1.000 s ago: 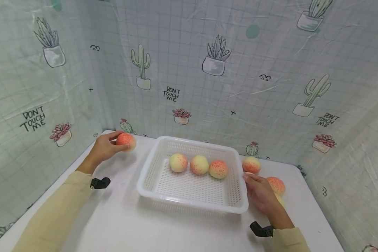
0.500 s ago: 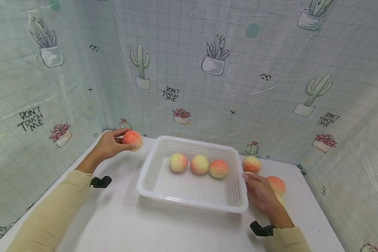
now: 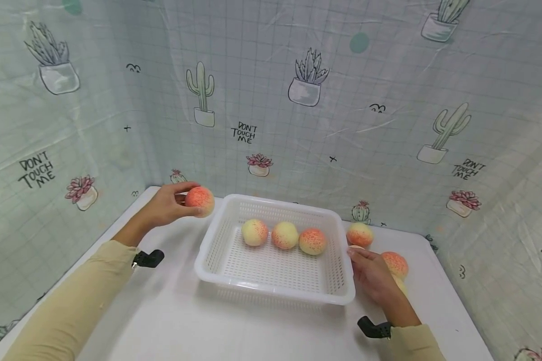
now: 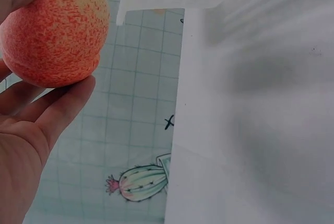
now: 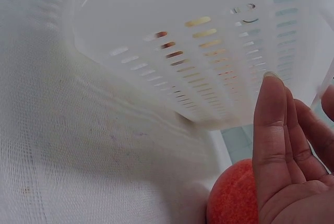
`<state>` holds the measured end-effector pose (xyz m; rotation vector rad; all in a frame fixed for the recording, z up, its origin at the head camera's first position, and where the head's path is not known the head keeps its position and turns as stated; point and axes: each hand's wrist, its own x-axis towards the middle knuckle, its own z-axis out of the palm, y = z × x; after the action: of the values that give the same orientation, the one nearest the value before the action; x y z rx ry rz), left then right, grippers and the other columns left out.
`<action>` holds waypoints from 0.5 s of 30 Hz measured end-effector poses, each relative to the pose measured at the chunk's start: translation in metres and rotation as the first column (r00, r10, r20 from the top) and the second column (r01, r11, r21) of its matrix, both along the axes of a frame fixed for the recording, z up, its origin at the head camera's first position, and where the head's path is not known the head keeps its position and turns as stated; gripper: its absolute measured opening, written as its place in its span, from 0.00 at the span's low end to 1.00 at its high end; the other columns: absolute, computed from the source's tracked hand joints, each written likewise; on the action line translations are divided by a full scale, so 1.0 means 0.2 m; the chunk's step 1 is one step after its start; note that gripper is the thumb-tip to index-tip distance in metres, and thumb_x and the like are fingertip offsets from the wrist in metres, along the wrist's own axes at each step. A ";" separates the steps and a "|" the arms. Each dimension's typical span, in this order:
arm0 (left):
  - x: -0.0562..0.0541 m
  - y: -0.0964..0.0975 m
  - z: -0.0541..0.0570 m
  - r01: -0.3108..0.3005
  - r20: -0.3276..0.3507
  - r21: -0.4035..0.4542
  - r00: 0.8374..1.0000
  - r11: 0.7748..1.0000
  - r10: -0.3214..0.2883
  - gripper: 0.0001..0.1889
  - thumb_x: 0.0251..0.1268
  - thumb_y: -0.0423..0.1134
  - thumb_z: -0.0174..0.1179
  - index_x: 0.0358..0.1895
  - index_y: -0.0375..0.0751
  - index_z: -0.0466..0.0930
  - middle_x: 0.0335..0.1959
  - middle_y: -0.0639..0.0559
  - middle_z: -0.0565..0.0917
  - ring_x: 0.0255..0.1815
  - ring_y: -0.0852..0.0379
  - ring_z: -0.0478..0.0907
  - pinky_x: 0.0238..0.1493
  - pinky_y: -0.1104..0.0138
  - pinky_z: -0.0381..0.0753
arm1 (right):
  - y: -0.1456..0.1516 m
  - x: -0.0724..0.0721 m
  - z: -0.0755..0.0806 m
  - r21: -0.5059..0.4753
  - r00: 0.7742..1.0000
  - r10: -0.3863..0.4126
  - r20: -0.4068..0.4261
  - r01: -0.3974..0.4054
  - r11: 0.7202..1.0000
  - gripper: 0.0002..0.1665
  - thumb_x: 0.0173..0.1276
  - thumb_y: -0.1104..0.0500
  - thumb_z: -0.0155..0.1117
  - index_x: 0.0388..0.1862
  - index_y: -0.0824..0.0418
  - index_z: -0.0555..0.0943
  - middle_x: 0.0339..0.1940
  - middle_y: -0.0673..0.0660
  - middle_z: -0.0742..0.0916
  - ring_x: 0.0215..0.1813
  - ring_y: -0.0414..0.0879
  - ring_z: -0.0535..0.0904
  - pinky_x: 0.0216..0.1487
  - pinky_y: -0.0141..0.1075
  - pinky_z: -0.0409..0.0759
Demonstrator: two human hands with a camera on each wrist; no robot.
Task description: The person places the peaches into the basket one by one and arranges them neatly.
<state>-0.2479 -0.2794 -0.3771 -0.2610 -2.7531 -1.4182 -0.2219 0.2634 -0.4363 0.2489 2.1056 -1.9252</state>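
Note:
My left hand (image 3: 167, 204) holds a red-orange speckled peach (image 3: 200, 201) between fingers and thumb, raised beside the left rim of a white perforated plastic basket (image 3: 271, 292). The left wrist view shows that peach (image 4: 57, 31) up close, with fingertips against its underside. Inside the basket are three peaches: a pale one with red specks (image 3: 255, 232), a yellowish one (image 3: 285, 235) and an orange one (image 3: 312, 241). At the basket's right side, my right hand (image 3: 375, 276) holds the rim with its fingertips. In the right wrist view, its fingers (image 5: 271, 130) lie against the basket wall (image 5: 130, 15).
Right of the basket, on the white table (image 3: 235, 331), lie more peaches: one at the back (image 3: 360, 234), another red-orange one (image 3: 395, 264), and others partly hidden by my right hand. A patterned curtain (image 3: 262, 75) encloses the table at the back and sides.
My left hand has carried its peach rightward and slightly upward, closer to the basket's left rim. My right hand, the basket and the three peaches inside have stayed in place.

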 end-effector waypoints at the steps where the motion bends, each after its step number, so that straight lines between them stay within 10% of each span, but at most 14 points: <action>1: 0.00 0.01 0.00 0.007 -0.001 -0.002 1.000 1.000 -0.007 0.44 0.58 0.43 0.78 0.76 0.36 0.68 0.68 0.34 0.79 0.64 0.34 0.82 0.60 0.47 0.87 | 0.00 0.00 0.00 0.002 1.000 0.002 -0.002 -0.002 1.000 0.37 0.70 0.36 0.68 0.71 0.54 0.80 0.56 0.42 0.89 0.56 0.41 0.86 0.61 0.32 0.85; 15: 0.00 0.12 0.05 0.164 0.009 -0.064 0.986 0.984 -0.164 0.42 0.58 0.42 0.78 0.75 0.34 0.69 0.72 0.34 0.75 0.65 0.34 0.80 0.60 0.49 0.87 | 0.01 0.01 -0.03 0.008 1.000 0.012 -0.011 -0.011 1.000 0.31 0.77 0.41 0.63 0.72 0.53 0.78 0.60 0.44 0.88 0.58 0.41 0.86 0.62 0.33 0.85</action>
<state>-0.2487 -0.2560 -0.3665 -0.4987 -2.8414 -1.3644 -0.2207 0.2657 -0.4419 0.2276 2.1176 -1.9163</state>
